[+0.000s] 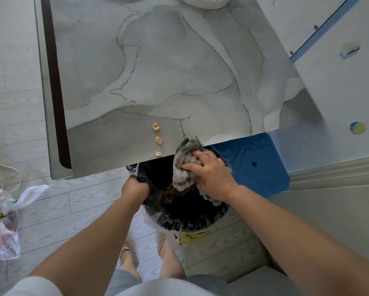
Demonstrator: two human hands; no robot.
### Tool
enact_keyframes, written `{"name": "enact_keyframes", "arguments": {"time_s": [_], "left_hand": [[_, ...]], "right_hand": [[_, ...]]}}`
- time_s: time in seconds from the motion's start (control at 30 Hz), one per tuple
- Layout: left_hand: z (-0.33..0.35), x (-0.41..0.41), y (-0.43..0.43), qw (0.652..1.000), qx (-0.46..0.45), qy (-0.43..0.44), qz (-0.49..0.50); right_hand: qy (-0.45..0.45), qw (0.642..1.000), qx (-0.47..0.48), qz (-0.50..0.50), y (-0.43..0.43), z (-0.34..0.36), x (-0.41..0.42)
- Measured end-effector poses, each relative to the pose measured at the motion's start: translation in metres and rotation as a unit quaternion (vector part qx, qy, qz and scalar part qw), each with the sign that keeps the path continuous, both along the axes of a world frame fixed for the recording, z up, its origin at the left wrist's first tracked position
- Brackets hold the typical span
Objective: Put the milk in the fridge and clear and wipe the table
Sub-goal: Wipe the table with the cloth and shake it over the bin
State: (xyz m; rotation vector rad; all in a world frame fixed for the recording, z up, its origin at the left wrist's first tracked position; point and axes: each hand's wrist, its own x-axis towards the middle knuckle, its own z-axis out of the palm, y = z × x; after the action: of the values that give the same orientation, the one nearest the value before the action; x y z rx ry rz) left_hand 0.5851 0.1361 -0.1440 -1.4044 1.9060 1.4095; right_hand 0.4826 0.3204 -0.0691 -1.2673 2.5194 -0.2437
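Observation:
A marble-patterned table (158, 71) fills the upper middle. Three yellow food scraps (158, 141) lie in a line near its front edge. My right hand (211, 176) is shut on a grey cloth (184, 163), which hangs from the table's edge down over a black bin (185, 210). My left hand (135, 186) grips the bin's dark liner at its left rim and holds the bin just below the table edge. Brownish crumbs (177, 194) lie inside the bin. No milk is in view.
A white bowl (207, 2) sits at the table's far edge. A blue stool (256, 163) stands under the table's right front corner. A plastic bag (2, 221) with colourful contents lies on the wood floor at left. White wall and baseboard run along the right.

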Motion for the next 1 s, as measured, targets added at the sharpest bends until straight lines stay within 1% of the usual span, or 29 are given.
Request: {"name": "enact_keyframes", "arguments": {"time_s": [0.1, 0.17, 0.23, 0.33, 0.53, 0.63, 0.77, 0.87, 0.93, 1.0], "left_hand": [[-0.003, -0.002, 0.0, 1.0, -0.002, 0.001, 0.002], [-0.005, -0.001, 0.0, 1.0, -0.002, 0.0, 0.005], [-0.007, -0.002, -0.001, 1.0, -0.002, 0.003, 0.004], [-0.008, -0.003, -0.001, 1.0, -0.007, 0.004, 0.004], [-0.011, -0.011, -0.003, 1.0, -0.016, -0.005, 0.004], [-0.013, -0.015, -0.003, 1.0, -0.016, -0.008, 0.007], [-0.017, -0.018, -0.004, 1.0, -0.022, -0.003, 0.016], [-0.023, -0.019, -0.003, 0.999, -0.023, 0.004, 0.037], [-0.026, -0.018, -0.003, 0.998, -0.018, 0.003, 0.052], [-0.028, -0.016, -0.004, 0.998, -0.015, 0.003, 0.067]], "right_hand": [[0.028, 0.999, -0.007, 0.025, 0.004, -0.007, -0.004], [0.018, 0.999, -0.018, 0.029, 0.003, -0.008, -0.004], [-0.014, 0.998, -0.059, -0.021, 0.004, -0.003, -0.005], [-0.056, 0.982, -0.132, -0.119, 0.007, 0.006, -0.015], [-0.037, 0.95, -0.156, -0.269, 0.015, 0.018, -0.07], [-0.057, 0.921, -0.203, -0.329, 0.012, 0.022, -0.099], [-0.149, 0.879, -0.184, -0.415, 0.01, 0.011, -0.129], [-0.201, 0.863, -0.165, -0.433, 0.004, 0.001, -0.143], [-0.213, 0.862, -0.156, -0.432, -0.005, -0.004, -0.148], [-0.218, 0.869, -0.154, -0.416, -0.017, -0.007, -0.152]]}}
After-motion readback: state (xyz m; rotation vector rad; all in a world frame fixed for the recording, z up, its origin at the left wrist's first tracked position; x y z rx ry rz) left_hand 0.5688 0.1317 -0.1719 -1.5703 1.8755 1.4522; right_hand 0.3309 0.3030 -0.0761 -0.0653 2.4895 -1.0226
